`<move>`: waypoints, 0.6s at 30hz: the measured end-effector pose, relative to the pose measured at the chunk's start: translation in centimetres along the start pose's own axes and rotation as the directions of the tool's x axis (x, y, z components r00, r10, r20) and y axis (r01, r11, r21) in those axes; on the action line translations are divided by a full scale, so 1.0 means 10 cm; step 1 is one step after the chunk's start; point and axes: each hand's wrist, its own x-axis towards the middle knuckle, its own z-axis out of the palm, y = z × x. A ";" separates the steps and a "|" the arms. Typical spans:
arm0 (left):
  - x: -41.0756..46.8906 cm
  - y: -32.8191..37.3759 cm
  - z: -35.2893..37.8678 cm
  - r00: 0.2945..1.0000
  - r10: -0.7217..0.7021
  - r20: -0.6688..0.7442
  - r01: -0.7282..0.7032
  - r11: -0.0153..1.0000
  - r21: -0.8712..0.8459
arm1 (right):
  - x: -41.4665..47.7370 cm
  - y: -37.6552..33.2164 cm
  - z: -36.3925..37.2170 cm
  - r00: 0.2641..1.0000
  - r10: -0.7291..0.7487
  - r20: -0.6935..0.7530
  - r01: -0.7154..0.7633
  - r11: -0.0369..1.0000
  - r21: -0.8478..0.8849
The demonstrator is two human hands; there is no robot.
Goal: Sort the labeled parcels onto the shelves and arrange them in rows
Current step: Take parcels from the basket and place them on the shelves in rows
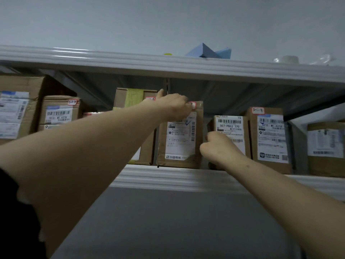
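A row of labeled cardboard parcels stands on a white shelf (168,177) above me. My left hand (172,106) grips the top edge of an upright brown parcel (180,144) with a white shipping label and a red-edged sticker. My right hand (217,148) curls its fingers round the left edge of the smaller parcel (231,128) marked 507-P802 T70, just to the right. A narrow gap separates these two parcels. Behind my left hand stands a parcel with yellow-green tape (130,98).
Further parcels line the shelf: a big one (16,109) at far left, a parcel tagged 3-1-4 (59,113), a tall one (268,135) right of my right hand, another (325,146) at far right. Blue folded items (209,52) lie on the upper shelf (130,60).
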 end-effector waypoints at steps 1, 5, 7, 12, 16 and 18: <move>0.00 0.01 0.00 1.000 -0.001 -0.008 0.001 1.000 0.007 | -0.01 0.00 0.02 1.000 0.000 0.027 0.000 1.000 -0.003; 0.03 -0.02 -0.02 1.000 -0.002 -0.009 0.002 0.999 0.034 | -0.01 0.01 0.09 0.996 -0.017 0.083 0.017 1.000 0.006; 0.04 -0.06 -0.04 1.000 -0.010 -0.005 0.011 0.999 0.040 | 0.00 -0.01 0.11 0.996 -0.033 0.082 0.033 0.999 -0.007; -0.01 -0.11 -0.04 1.000 0.001 -0.002 -0.001 1.000 0.029 | 0.00 -0.06 0.15 0.996 -0.038 0.083 0.042 0.998 -0.049; -0.02 -0.09 -0.06 0.997 0.028 -0.066 -0.026 0.999 0.025 | 0.00 0.00 0.08 0.998 -0.029 0.048 0.032 0.998 -0.055; -0.03 -0.02 -0.08 0.983 0.072 -0.171 -0.079 0.996 -0.033 | 0.03 0.11 0.00 0.999 -0.021 -0.034 0.020 0.999 -0.030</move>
